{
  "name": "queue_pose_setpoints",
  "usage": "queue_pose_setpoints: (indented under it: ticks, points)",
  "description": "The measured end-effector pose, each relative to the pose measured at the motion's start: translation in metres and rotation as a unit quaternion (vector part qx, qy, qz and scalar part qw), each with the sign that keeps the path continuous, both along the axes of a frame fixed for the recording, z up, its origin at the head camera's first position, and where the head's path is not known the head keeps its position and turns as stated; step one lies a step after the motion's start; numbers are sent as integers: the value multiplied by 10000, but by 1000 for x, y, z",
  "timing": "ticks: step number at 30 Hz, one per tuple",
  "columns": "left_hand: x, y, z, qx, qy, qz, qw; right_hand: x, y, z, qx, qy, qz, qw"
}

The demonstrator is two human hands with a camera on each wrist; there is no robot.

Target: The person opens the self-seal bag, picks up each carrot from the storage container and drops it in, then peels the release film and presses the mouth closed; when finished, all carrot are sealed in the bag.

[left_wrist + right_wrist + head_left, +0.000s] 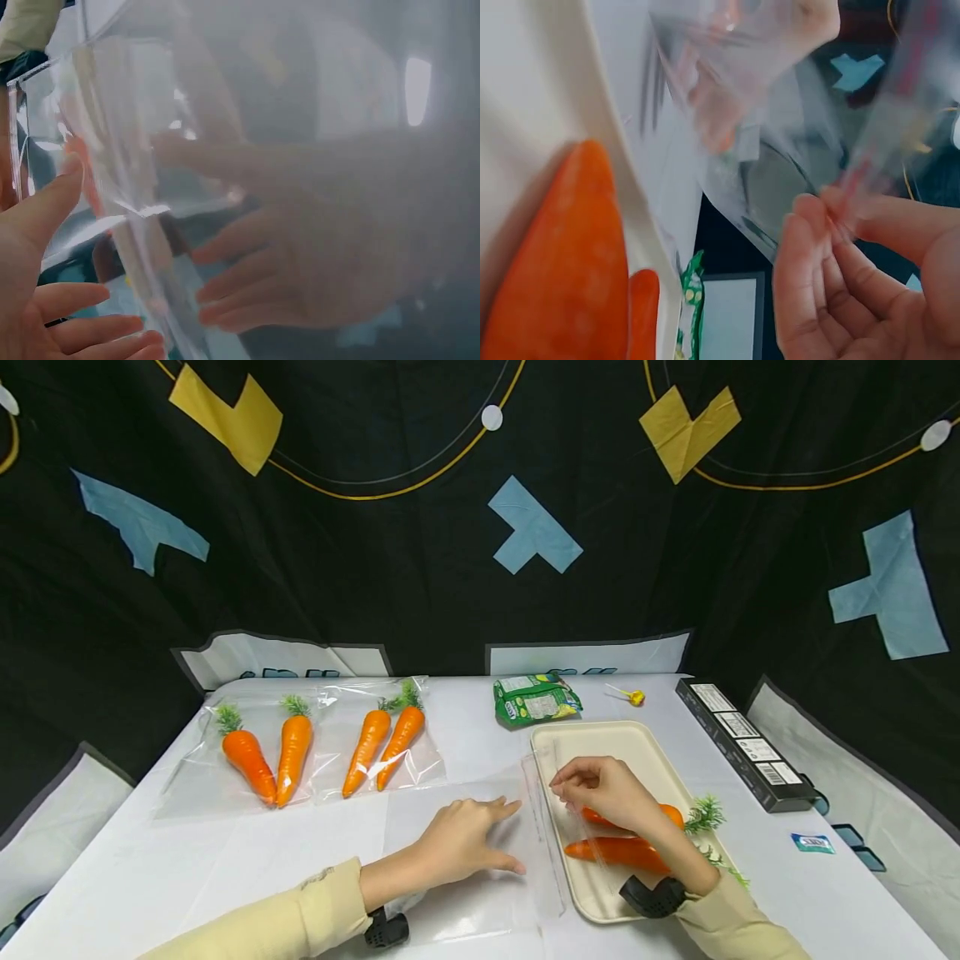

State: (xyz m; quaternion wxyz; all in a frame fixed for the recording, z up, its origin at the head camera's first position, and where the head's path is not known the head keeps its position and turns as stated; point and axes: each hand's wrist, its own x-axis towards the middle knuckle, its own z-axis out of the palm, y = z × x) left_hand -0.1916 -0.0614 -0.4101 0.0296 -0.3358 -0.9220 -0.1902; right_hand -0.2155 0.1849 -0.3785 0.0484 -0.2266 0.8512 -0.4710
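Observation:
A clear plastic bag (461, 914) lies on the white table, its right edge lifted toward the tray. My right hand (606, 789) pinches the bag's thin edge between thumb and fingertips; in the right wrist view the raised strip (889, 112) shows a pinkish line. Over the bag my left hand (467, 839) is spread, thumb and forefinger apart, and its blurred reflection shows on the film in the left wrist view. Beneath the right forearm, two orange carrots (618, 852) with green tops lie in a cream tray (603, 737).
At the back left, two clear bags (330, 777) hold two carrots each. A green snack packet (534, 700) and a yellow lollipop (636, 697) lie behind the tray. On the right are a long black box (742, 743) and a small blue sachet (812, 843).

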Motion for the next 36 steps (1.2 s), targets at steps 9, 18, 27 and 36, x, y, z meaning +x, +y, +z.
queue_pose_setpoints:
  ticks: [9, 18, 27, 36]
  points:
    - [2, -9, 1, -803, -95, -331, 9962, -2, 5, -6, 451, -290, 265, 9982]
    - [1, -12, 10, -666, -183, -337, 9970, -2, 2, -13, 252, -681, 381, 9966]
    - [-4, 6, 1, 388, -462, -75, 9981, -1, -1, -15, 102, -840, 530, 9950]
    - [-7, 14, -4, 1029, -290, -65, 9943, 0, -3, -14, -81, -870, 607, 9943]
